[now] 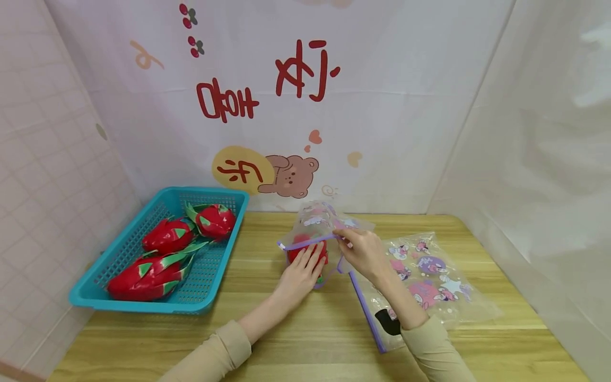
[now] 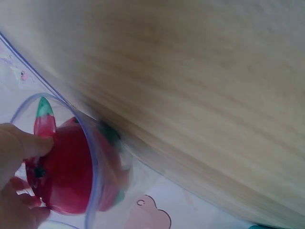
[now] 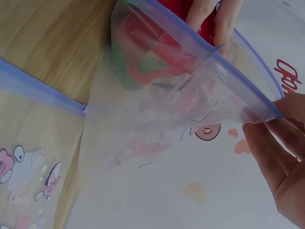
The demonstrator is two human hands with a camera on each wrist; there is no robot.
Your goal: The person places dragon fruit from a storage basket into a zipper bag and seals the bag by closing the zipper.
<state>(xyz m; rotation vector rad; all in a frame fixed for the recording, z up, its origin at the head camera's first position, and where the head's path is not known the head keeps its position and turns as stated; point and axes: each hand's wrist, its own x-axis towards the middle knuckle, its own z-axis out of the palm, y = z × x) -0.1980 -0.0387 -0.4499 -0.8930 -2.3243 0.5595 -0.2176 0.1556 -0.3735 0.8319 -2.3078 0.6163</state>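
Observation:
A red dragon fruit (image 1: 305, 251) with green-tipped scales lies partly inside a clear printed zip bag (image 1: 312, 218) with a purple rim. My left hand (image 1: 302, 269) holds this fruit at the bag's mouth. In the left wrist view the thumb (image 2: 35, 145) rests against a scale and the fingers are round the near side. The bag's purple rim is pinched by my right hand (image 1: 364, 251), which lifts it over the fruit. Through the film in the right wrist view, the fruit's far end (image 3: 143, 57) shows blurred.
A blue plastic basket (image 1: 221, 265) stands on the left, with three dragon fruits (image 1: 169, 236) in it. Another printed zip bag (image 1: 429, 281) with a purple zip edge lies flat on the wooden table (image 1: 296, 345) at the right. Behind hangs a white printed cloth (image 1: 382, 132).

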